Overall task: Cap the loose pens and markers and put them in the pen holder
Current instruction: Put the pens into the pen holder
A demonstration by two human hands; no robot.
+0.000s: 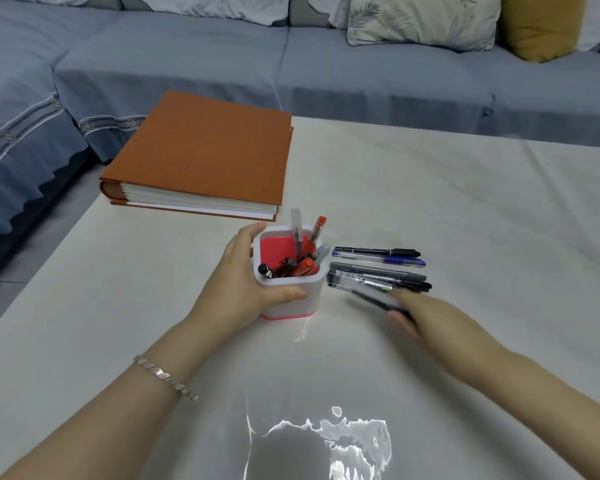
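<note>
A slim dark pen [374, 300] is lying in the right hand [423, 311]. Its long axis is running left to right, and its free end is pointing toward the white square plastic pen holder with pink lining and pink base [310, 297]. The holder is standing just to the pen's left on the pale table [465, 202]. The right fingers are appearing to curl round the pen, though blur is hiding the exact pinch and whether a cap is on. The left hand [239, 271] is gripping the holder's left and near walls and steadying it. I judge the coming move to be a short swing leftward, tipping the pen upright over the open rim.

Just beyond the right fingertips, loose pens are lying parallel, all running left to right. A thin black marker [378, 251] and a blue ballpoint [381, 260] are forming the far pair. A grey marker [378, 271] is touching at least two darker pens in the near bunch, so there are five or more, with blur preventing a firm count. Roughly seven pens are leaning inside the holder. One orange-brown album [201, 150] is resting at the table's far left, and one silver bracelet [163, 375] is circling the left wrist.
</note>
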